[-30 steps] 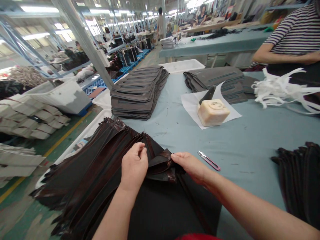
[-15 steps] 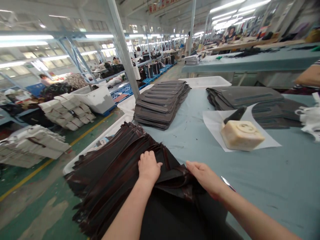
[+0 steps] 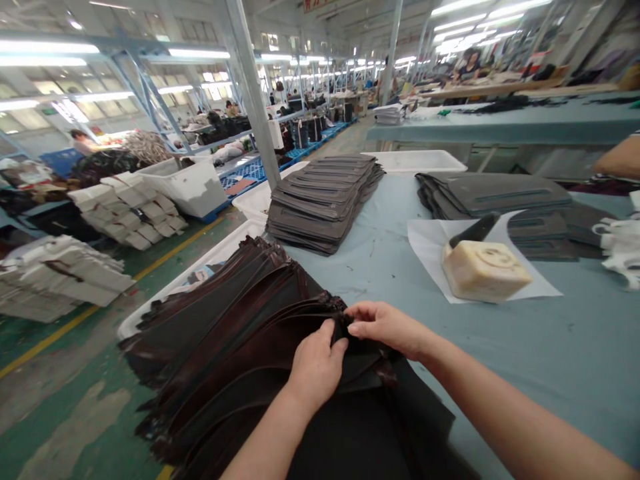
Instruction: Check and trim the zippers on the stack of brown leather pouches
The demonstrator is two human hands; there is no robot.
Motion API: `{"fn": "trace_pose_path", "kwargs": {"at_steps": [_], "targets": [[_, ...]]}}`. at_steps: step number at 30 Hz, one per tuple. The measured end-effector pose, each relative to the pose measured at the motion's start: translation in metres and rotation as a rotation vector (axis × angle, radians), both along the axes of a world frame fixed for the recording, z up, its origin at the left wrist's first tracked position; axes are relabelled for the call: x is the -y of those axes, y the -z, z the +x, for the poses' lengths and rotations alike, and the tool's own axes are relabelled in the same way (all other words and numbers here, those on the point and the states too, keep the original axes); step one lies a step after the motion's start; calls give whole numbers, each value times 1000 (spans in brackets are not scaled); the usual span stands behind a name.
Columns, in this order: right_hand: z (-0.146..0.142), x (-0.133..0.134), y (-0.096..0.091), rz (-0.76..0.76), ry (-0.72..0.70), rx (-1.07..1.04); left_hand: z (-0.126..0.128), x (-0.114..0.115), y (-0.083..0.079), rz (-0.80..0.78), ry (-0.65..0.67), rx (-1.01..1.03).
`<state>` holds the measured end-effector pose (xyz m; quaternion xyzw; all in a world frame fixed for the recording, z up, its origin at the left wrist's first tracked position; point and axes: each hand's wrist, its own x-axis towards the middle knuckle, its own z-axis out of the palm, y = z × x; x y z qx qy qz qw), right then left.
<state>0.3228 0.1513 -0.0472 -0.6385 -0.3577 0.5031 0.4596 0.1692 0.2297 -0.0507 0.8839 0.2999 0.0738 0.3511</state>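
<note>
A large fanned stack of dark brown leather pieces (image 3: 225, 333) lies at the near left edge of the blue-grey table (image 3: 550, 347). My left hand (image 3: 317, 363) rests on the stack with its fingertips pinched on the edge of the top piece. My right hand (image 3: 387, 327) meets it from the right, its fingers closed on the same edge. Both hands touch at the upper right corner of the stack.
A stack of grey panels (image 3: 320, 200) and a second grey pile (image 3: 495, 197) lie farther back. A tan block (image 3: 484, 270) with a dark tool sits on white paper (image 3: 430, 250). White bins (image 3: 415, 160) line the far table edge. Another person's arm (image 3: 620, 157) is at the right.
My left hand has slid right and closed on the top piece's edge beside my right hand. The view has shifted a little; the small scissors are hidden now.
</note>
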Motion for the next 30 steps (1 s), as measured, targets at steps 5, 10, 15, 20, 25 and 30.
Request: {"fn": "trace_pose_path", "kwargs": {"at_steps": [5,10,15,20,25,30], "targets": [[0,7,-4,39,-43,151,4,13,-1,-266,-30,196],[4,-1,-2,67,53,150,4,11,1,-536,-117,299],[9,-19,8,227,-23,258,5,18,2,-497,-75,292],[7,-40,15,172,234,54,6,24,0,-517,-76,268],[1,-11,6,64,315,70,3,18,2,-642,-120,381],[-5,33,-1,4,117,50,6,22,6,-632,-169,370]]}}
